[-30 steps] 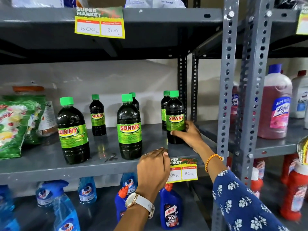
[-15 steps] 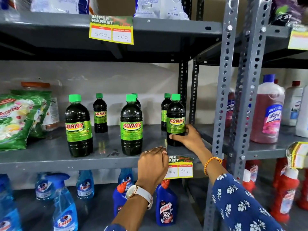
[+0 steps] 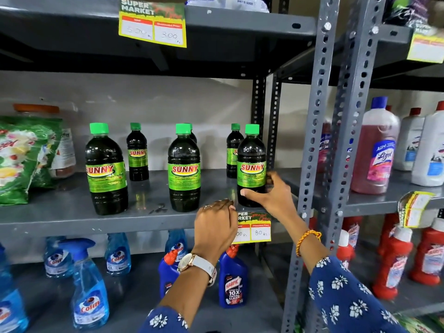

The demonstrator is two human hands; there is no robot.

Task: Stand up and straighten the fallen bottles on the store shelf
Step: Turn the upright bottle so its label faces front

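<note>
Six Sunny bottles all upright on middle shelf (image 3: 60, 219), none lying down. Right hand (image 3: 271, 195) wraps low around front right bottle (image 3: 251, 164), maybe turning label forward. Left hand (image 3: 215, 224) curled, resting on shelf edge, holding nothing. Job looks nearly done.

From here I can't read the left price on the upper price tag (image 3: 152, 25); the writing is smeared. My left hand (image 3: 214, 227) covers the left part of the lower price tag (image 3: 254, 227), so only "00" shows there. Behind the middle front bottle (image 3: 184, 168), another bottle (image 3: 193, 135) is nearly all hidden; just a sliver of cap and shoulder peeks out. Left of that front bottle, the green packet (image 3: 22, 159) runs off the frame edge, and the jar (image 3: 63, 150) behind it is mostly concealed.
</note>
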